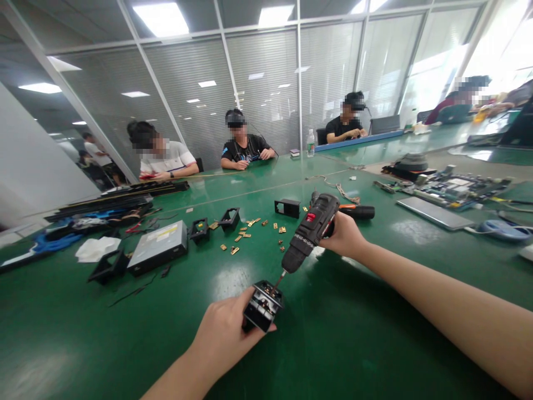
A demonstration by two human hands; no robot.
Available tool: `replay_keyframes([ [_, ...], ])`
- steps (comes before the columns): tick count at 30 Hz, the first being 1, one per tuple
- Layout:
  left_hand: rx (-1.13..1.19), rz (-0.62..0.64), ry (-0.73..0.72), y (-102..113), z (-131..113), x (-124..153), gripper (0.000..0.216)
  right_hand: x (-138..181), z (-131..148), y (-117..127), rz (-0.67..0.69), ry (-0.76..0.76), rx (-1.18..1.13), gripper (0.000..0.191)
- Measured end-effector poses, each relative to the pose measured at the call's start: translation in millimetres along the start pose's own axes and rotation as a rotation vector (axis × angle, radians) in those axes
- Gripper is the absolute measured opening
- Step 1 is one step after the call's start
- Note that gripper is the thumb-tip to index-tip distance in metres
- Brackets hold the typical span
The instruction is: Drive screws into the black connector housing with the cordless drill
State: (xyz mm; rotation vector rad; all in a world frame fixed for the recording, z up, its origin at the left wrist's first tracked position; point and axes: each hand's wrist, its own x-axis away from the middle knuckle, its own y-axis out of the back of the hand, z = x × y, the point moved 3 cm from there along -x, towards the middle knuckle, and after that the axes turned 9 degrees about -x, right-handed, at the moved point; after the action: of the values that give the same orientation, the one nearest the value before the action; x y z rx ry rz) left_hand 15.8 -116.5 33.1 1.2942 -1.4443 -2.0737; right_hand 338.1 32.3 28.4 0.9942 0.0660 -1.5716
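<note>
My left hand [222, 333] is closed around a small black socket housing [263, 305], held just above the green table [358, 328]. My right hand [345, 236] grips the handle of a black cordless drill [310, 233] with a red switch. The drill slants down to the left, and its bit tip sits in the top of the housing. Small brass contact pieces [245, 236] lie scattered on the table beyond the drill.
Black frames [230, 218] and a black box part [287, 208] lie near a grey optical drive [158, 247]. An orange-handled screwdriver [358, 210], circuit boards [453, 189] and a grey panel [433, 213] lie at the right. Several people sit along the far side.
</note>
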Motion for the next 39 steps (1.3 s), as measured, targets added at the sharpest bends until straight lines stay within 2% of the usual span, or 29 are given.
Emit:
replay_keyframes([
  [27, -0.007, 0.032, 0.016, -2, -1, 1, 0.057, 0, 8, 2, 0.000, -0.026, 0.018, 0.038],
  [33, -0.023, -0.001, 0.000, 0, -1, 0, 0.059, 0, 10, 3, -0.002, -0.013, 0.012, 0.038],
  [39, 0.002, 0.050, 0.030, 0, 1, 1, 0.057, 0, 9, 3, -0.001, -0.017, 0.011, 0.038],
])
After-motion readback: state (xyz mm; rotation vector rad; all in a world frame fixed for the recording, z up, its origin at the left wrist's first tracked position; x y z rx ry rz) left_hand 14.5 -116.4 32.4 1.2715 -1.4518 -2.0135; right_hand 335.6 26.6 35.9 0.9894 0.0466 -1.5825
